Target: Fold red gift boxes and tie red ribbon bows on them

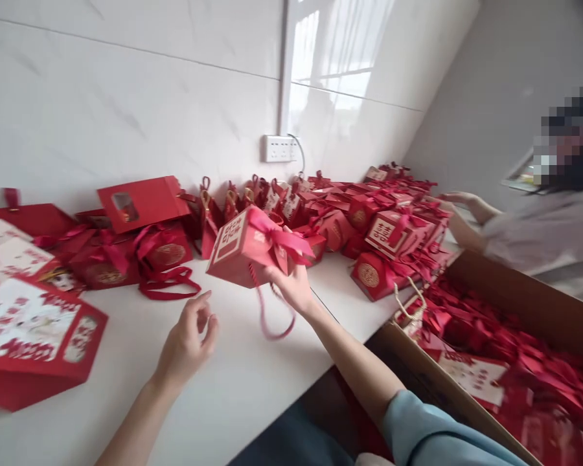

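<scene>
Currently the right hand (294, 288) holds a red gift box (252, 249) in the air above the middle of the white counter (252, 375), its fingers closed on the box's lower right side, under the pink ribbon bow (284, 241). A loop handle (272, 317) of the same ribbon hangs free beneath the box. The left hand (187, 340) hovers just left of and below the box, fingers spread and loosely curled, touching nothing.

Step in hand, as judged: one finished box is being carried between the stock and the counter; whether it is on the way in or out cannot be told from this view.

Surroundings:
- Along the counter's far edge, against the wall, stand rows of similar red boxes (388, 233), running toward the far right corner.
- At the left edge lie larger flat red bags (34, 336) and loose ribbon.
- Off the counter's near right corner, an open cardboard carton (442, 382) holds more red packages.
- A second person's hand (459, 199) reaches over the boxes at the far right.

The next move, as judged, calls for the left hand to close on the box's free side so that the bow is not crushed, and for the hanging loop to clear the neighbouring boxes.
</scene>
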A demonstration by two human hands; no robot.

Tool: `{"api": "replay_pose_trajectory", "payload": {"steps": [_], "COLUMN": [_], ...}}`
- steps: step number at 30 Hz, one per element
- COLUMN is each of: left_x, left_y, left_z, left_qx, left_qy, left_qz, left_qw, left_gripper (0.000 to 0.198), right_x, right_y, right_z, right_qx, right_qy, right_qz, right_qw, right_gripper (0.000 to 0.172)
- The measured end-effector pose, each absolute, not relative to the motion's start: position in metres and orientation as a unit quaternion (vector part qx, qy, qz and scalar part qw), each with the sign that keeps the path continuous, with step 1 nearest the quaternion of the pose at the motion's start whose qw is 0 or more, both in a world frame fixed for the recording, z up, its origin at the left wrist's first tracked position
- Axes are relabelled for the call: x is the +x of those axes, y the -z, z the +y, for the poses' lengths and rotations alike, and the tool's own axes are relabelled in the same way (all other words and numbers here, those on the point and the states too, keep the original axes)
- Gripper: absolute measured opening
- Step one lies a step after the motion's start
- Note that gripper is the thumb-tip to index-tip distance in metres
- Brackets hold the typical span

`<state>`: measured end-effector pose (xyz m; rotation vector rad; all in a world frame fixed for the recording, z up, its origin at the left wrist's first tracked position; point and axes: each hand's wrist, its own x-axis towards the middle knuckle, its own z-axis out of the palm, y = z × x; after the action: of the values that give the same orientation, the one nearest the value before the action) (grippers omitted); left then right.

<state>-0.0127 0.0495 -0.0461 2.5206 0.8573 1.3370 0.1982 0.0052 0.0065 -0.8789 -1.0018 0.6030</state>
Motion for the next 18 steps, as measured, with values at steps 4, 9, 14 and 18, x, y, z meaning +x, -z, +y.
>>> {"api": "replay_pose_trajectory", "payload": {"steps": [4, 9, 14, 18], "left_x": [-0.006, 0.004, 0.006, 0.005], "left_y": [0.046, 0.048, 0.055, 0.065], "left_z": [0.045, 0.032, 0.028, 0.035], "left_qx": [0.853, 0.871, 0.886, 0.89], "left_qy": [-0.429, -0.385, -0.375, -0.383], "left_qz": [0.284, 0.277, 0.24, 0.214], "left_qw": [0.091, 0.132, 0.132, 0.12], "left_gripper": [0.036, 0.032, 0.031, 0.03], "right_x": [0.239, 0.306, 0.356, 0.382], "right_y": [-0.008, -0.018, -0.037, -0.045], "right_z": [-0.07, -0.167, -0.243, -0.284], "right_qx": [-0.497, -0.638, -0.812, -0.885], "right_qy": [0.042, 0.251, 0.258, 0.234], "right_qz": [-0.633, -0.566, -0.337, -0.222], "right_qw": [0.592, 0.457, 0.401, 0.335], "right_gripper": [0.096, 0.091, 0.101, 0.092]}}
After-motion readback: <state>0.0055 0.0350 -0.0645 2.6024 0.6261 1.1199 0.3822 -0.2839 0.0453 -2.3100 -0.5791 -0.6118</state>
